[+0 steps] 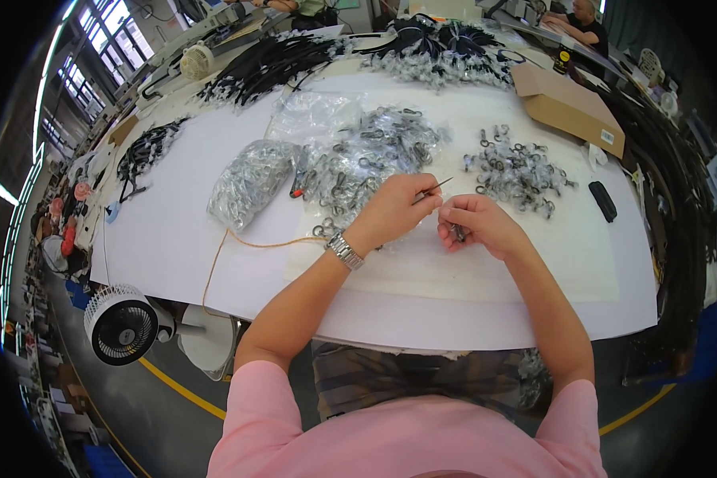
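Observation:
My left hand (392, 213), with a metal watch on its wrist, is closed round a thin, dark, pointed tool (434, 190); its tip sticks out to the right, and its kind is hard to make out. Close beside it, my right hand (486, 225) pinches a small dark metal clasp (458, 232), partly hidden by the fingers. Just beyond the left hand spreads a large heap of metal clasps (366, 163) in clear plastic wrap. A smaller pile of similar clasps (518, 169) lies past my right hand.
A stuffed clear plastic bag (252, 182) sits left of the heap. Bundles of black straps (271, 64) line the far side. An open cardboard box (570, 107) and a black oblong object (603, 201) lie right. A fan (122, 325) stands beside the table's near left edge.

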A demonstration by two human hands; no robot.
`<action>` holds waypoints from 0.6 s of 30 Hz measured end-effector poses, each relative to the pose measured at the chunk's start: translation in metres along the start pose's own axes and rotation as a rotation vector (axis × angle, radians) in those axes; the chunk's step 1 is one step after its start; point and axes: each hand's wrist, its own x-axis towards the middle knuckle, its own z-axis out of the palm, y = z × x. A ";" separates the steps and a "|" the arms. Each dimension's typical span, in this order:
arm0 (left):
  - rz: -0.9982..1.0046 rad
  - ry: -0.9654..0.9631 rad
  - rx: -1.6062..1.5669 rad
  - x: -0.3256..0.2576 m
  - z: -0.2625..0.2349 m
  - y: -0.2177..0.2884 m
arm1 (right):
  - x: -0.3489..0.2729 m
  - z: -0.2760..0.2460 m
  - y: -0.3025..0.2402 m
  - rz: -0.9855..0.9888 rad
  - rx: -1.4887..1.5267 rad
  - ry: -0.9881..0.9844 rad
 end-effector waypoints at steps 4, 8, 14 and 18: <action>-0.095 0.022 -0.027 -0.001 -0.002 0.006 | 0.001 -0.009 0.000 0.018 -0.013 -0.093; -0.102 0.029 -0.075 0.002 0.005 -0.003 | 0.001 -0.006 0.006 -0.002 0.194 -0.013; -0.232 0.144 -0.231 -0.001 0.015 0.013 | 0.020 -0.024 0.023 -0.072 0.949 0.122; -0.218 0.090 -0.184 -0.007 0.042 0.016 | 0.019 -0.008 0.018 -0.121 1.083 0.192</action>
